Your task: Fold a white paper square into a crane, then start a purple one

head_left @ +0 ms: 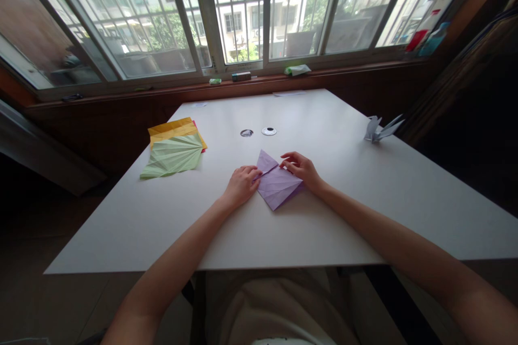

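A folded purple paper (278,186) lies on the white table, with a small pointed flap at its top. My left hand (242,184) rests at the paper's left edge, its fingertips pressed on the fold below the flap. At the upper right edge is my right hand (301,170), its fingers curled with the fingertips at the paper; whether they pinch it is too small to tell.
Creased green paper (174,156) overlaps orange paper (170,128) at the table's left. A grey folded paper bird (376,130) stands at the right. Two round inserts lie mid-table. Small items sit on the window sill (267,76) behind the white table (162,226).
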Demonstrator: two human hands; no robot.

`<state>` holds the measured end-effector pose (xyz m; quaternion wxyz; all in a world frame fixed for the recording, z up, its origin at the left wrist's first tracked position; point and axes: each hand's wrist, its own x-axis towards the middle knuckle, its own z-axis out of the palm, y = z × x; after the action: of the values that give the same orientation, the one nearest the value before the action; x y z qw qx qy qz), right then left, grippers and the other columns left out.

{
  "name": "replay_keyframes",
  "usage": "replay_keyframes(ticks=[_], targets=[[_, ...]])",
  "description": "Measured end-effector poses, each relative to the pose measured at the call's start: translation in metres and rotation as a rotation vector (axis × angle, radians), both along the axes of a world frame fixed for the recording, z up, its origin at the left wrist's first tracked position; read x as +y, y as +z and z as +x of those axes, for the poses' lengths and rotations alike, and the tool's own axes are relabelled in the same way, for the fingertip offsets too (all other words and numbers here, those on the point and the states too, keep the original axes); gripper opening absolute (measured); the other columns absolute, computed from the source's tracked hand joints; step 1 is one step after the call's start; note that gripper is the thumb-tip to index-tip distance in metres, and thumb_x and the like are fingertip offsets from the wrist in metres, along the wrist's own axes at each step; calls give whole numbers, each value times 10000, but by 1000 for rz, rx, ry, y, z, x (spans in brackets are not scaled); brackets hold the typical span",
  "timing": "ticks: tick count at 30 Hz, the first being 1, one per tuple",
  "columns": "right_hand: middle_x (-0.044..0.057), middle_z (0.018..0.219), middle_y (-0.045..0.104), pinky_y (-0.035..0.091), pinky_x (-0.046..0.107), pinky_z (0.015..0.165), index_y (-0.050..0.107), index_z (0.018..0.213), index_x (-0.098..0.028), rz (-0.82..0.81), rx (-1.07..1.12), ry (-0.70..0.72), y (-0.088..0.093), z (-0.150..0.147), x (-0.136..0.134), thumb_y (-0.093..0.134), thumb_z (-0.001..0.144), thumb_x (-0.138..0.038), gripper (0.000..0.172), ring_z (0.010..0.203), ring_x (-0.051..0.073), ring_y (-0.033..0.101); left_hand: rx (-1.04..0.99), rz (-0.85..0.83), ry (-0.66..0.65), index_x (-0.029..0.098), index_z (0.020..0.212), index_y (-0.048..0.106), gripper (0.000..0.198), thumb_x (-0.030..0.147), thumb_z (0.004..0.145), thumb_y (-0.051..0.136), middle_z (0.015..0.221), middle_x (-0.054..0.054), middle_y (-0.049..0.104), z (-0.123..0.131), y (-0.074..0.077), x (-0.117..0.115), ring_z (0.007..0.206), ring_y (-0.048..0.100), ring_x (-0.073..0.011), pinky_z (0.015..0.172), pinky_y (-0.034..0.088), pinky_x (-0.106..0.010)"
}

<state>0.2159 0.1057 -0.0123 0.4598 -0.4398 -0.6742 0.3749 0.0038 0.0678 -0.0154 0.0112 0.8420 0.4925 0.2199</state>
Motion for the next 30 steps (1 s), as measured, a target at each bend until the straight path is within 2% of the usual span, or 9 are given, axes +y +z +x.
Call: replay_keyframes(ticks=[7,10,13,17,22,25,30], targets=[[12,644,644,386,219,499,572,888,-170,6,46,46,4,-1,-3,520,764,-351,225,539,102,531,61,49,60,248,1116,562,297,267,836,465,1140,-62,564,0,-1,0,1054,500,-213,965,351,-414],[5,606,628,403,233,528,582,851,-163,4,69,61,4,-1,-5,530,754,-343,211,545,109,542,14,41,7,235,1126,552,301,231,847,440,1244,-62,507,0,-2,1,1130,462,-203,966,368,-377],[6,609,631,427,250,580,589,825,-160,-9,110,75,7,-1,-8,536,733,-302,177,590,122,571,-29,2,-62,218,1109,563,291,222,867,402,1249,-54,518,0,-2,1,1131,474,-177,963,383,-339],[14,677,652,467,293,680,589,793,-169,-5,212,69,12,0,-10,543,692,-248,136,687,148,607,-31,-63,-148,210,1145,548,352,360,889,359,1228,-54,545,-1,3,0,1148,471,-179,987,362,-344],[12,779,647,513,340,717,550,822,-196,-31,330,28,11,0,-6,649,624,-291,241,748,162,620,15,-118,-206,237,1276,428,594,546,772,486,1337,-59,446,0,5,-5,1250,365,-229,1039,291,-386],[27,808,641,514,341,754,545,823,-194,-7,308,31,9,-1,-5,711,589,-350,327,783,168,619,-5,-85,-199,205,1284,414,583,467,776,528,1319,-85,464,1,2,-6,1238,384,-225,1025,307,-372],[34,775,635,515,347,732,557,817,-177,15,235,62,5,0,-6,684,643,-405,313,731,166,625,-91,-44,-173,232,1119,559,312,176,841,430,1172,-39,592,2,2,-2,1113,509,-173,959,361,-339]])
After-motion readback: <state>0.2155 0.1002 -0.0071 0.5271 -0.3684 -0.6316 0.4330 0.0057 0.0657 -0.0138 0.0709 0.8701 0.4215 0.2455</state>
